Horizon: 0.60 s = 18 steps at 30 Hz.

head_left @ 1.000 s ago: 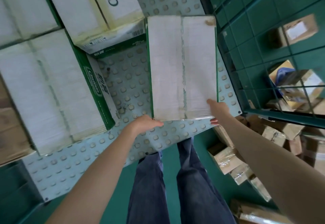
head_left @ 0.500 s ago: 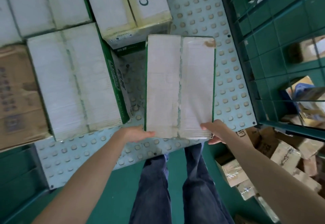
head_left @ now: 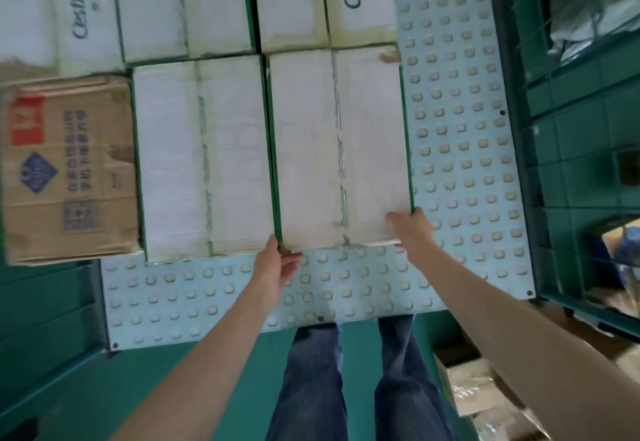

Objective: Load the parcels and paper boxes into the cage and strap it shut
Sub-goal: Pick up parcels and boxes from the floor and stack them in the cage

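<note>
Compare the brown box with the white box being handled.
The brown box is bare cardboard with red and blue print; the white box has a plain top and green edges. The brown box is untouched; the left hand and right hand are on the white box's near edge. Both lie flat in one row.

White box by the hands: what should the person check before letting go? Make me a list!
1. White box flat on the studded plate: ok.
2. Side tight against the neighbour box: ok.
3. Back meets the Cestbon box: ok.
4. Left hand clear of the seam between the boxes: not ok, it touches there.
5. Right hand off the near corner: not ok, it grips it.
</note>
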{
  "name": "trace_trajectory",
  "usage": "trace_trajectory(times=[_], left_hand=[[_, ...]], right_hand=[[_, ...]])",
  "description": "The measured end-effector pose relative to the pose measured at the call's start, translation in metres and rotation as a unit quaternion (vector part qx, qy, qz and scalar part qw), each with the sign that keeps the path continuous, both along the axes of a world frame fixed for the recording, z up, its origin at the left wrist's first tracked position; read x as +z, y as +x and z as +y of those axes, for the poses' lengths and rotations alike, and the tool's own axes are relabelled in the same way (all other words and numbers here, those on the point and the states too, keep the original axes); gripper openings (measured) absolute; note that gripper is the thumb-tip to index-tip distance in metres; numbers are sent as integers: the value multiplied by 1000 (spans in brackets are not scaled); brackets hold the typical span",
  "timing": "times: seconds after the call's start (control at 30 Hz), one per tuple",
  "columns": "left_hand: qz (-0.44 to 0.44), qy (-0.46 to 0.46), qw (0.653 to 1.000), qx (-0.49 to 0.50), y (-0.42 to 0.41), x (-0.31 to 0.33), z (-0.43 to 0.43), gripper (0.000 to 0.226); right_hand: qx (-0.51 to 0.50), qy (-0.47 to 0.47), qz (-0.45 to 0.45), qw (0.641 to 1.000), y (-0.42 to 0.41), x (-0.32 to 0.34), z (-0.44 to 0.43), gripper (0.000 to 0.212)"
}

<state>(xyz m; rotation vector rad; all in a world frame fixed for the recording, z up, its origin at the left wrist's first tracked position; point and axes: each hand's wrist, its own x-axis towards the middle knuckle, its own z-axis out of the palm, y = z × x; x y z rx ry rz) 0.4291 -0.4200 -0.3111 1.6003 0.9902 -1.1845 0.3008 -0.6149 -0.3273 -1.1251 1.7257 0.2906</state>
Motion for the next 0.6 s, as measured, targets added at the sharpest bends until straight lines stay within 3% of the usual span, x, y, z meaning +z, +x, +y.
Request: trace_trajectory(times=[0.07, 0.17, 0.27, 0.33, 0.47, 0.6], left_hand=[[-6, -35, 991, 127, 2, -1, -14, 29], [10, -82, 952, 295, -1, -1, -34, 20], [9, -99, 930, 354, 2, -1, -43, 22], [13, -91, 946, 312, 4, 3, -43, 19], [77, -45, 993, 75, 10, 13, -32, 30], [72, -27, 992, -97, 25, 42, -39, 43]], right_hand=[[-17, 8, -19, 1000, 16, 2, -15, 52], [4, 31, -16, 999, 17, 1, -20, 54], [25, 35, -4, 999, 12, -3, -19, 57], [33, 60, -8, 998, 13, 0, -22, 60], [98, 82, 16, 992, 16, 16, -26, 65], [111, 24, 5, 993, 27, 49, -28, 51]])
